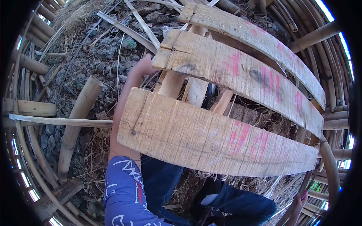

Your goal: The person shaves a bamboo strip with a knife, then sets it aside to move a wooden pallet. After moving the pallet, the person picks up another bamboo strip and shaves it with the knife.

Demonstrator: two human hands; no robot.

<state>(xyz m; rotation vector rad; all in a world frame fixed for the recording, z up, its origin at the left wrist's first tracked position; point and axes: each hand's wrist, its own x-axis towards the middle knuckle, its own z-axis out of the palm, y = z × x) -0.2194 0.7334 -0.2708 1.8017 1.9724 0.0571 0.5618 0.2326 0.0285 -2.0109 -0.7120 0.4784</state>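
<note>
A wooden slatted crate [218, 132] with pink marks on its pale boards fills the middle and right of the head view, tilted and close to me. At its far left edge, my left hand [145, 66] grips the crate from the side; its fingers are mostly hidden behind the boards. Low on the right, my right hand [300, 198] is small in view beside the crate's near right corner. Its fingers look curled closed, and what they hold cannot be made out.
Bamboo poles [320, 36] wall in both sides. A thick bamboo piece [79, 124] leans at left, beside a split bamboo strip [64, 121]. Rubble [102, 56] and dry straw [98, 154] cover the ground. My bent legs [241, 201] are below the crate.
</note>
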